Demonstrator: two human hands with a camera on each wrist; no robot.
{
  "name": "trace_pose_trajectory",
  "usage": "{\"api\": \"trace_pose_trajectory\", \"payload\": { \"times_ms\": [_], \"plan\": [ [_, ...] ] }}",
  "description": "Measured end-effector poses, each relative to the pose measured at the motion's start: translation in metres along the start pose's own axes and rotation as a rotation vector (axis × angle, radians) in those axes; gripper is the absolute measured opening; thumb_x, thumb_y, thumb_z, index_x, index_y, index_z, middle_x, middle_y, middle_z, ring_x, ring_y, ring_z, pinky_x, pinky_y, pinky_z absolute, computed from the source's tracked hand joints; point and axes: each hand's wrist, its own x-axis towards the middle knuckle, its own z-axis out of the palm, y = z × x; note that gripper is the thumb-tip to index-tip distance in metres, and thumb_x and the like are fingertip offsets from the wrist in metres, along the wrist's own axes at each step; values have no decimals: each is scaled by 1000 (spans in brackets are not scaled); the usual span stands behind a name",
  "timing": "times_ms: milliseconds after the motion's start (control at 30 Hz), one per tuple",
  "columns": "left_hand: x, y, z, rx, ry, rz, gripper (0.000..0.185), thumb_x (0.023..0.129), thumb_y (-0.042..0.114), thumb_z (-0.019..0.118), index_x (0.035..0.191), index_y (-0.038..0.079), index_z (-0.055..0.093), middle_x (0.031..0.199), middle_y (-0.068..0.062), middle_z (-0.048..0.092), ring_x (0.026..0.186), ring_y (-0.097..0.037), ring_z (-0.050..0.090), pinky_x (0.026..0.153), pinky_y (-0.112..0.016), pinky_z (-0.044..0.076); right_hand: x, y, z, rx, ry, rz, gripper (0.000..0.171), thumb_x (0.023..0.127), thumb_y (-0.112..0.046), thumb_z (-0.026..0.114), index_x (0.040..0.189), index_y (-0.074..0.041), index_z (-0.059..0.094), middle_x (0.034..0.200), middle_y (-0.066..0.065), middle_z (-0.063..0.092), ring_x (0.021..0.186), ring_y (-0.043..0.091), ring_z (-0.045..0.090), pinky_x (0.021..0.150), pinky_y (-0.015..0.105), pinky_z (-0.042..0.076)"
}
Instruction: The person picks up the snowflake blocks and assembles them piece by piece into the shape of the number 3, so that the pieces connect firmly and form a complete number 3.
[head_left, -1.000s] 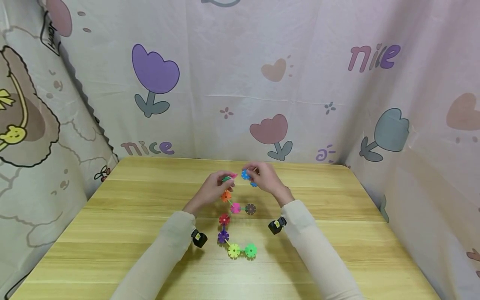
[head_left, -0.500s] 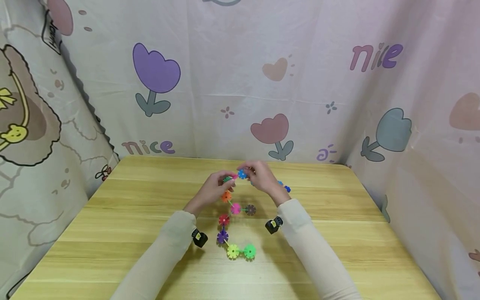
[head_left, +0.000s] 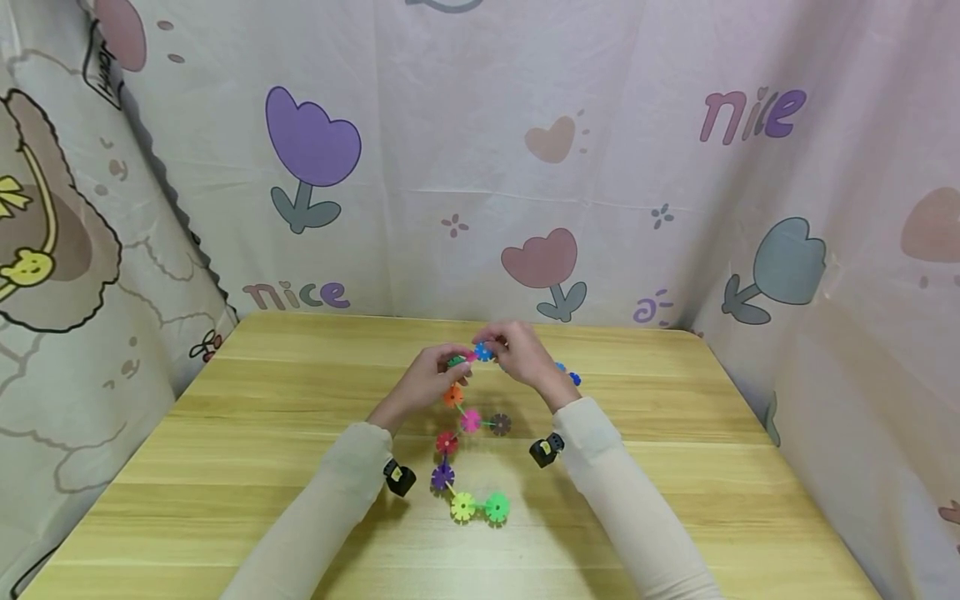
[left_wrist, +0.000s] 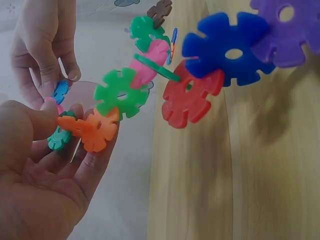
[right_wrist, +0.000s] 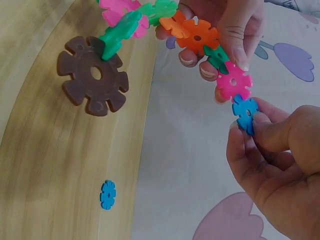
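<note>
Joining blue disc point(right_wrist: 242, 109) to pink disc point(right_wrist: 226, 82) above far middle of surface point(head_left: 300, 458). Fingers of left hand point(head_left: 426, 379) pinch pink disc; right hand point(head_left: 528, 358) pinches blue, rims touching. Best: align notches crosswise, press straight, leave chain point(head_left: 446, 448) slack.

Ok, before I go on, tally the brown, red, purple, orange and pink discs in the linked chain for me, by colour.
Brown disc: 1
Red disc: 1
Purple disc: 1
Orange discs: 2
Pink discs: 2
Total: 7
</note>
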Motion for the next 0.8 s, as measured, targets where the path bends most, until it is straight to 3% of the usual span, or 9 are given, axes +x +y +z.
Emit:
{"api": "trace_pose_trajectory", "payload": {
  "times_ms": [367,600,800],
  "plan": [
    [-1,2,-1,12,29,3,30,104,5,59,132,-2,65,109,-28,71,97,-48,68,67,-23,56,1,-3,2,-24,21,-25,22,97,7,63,103,-3,80,103,13,79,73,19,66,62,21,57],
    [-1,3,0,41,38,17,29,104,9,61,131,0,67,105,-21,73,87,-30,71,64,-24,55,-1,-4,-1,8,5,-36,23,97,9,62,105,-2,80,104,15,78,76,27,70,62,21,56],
    [-2,6,0,17,14,20,31,106,20,60,129,1,66,112,-26,70,93,-42,70,69,-26,57,-3,-2,-6,41,21,-55,19,100,3,62,108,-1,79,101,15,78,73,26,70,63,24,57]
  ]
}}
